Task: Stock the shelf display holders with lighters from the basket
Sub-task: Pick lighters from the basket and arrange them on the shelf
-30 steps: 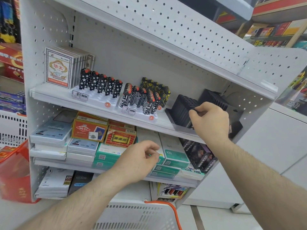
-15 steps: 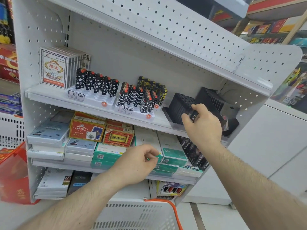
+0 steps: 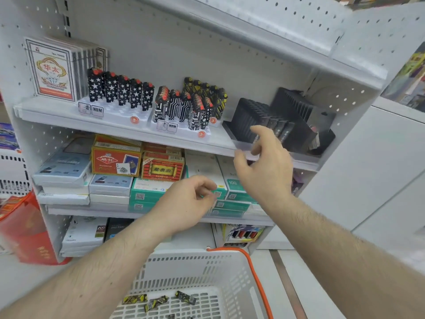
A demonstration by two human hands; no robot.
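playing-card packs (image 3: pixel 51 70) on top shelf, red card boxes (image 3: pixel 116 161) and teal boxes (image 3: pixel 147 192) below, red bag (image 3: pixel 25 229) at left

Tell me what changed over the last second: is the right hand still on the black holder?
No. The right hand has let go of the black slotted display holder and drawn back toward the person, fingers now spread, holding nothing. The left hand stays loosely curled in front of the middle shelf. The lighters in the white trays and the black-and-yellow lighters in the white plastic basket look unmoved.

Open slots front the star lighters (image 3: pixel 119 92); the black boxes (image 3: pixel 253 118) crowd the shelf's (image 3: pixel 69 122) right end.
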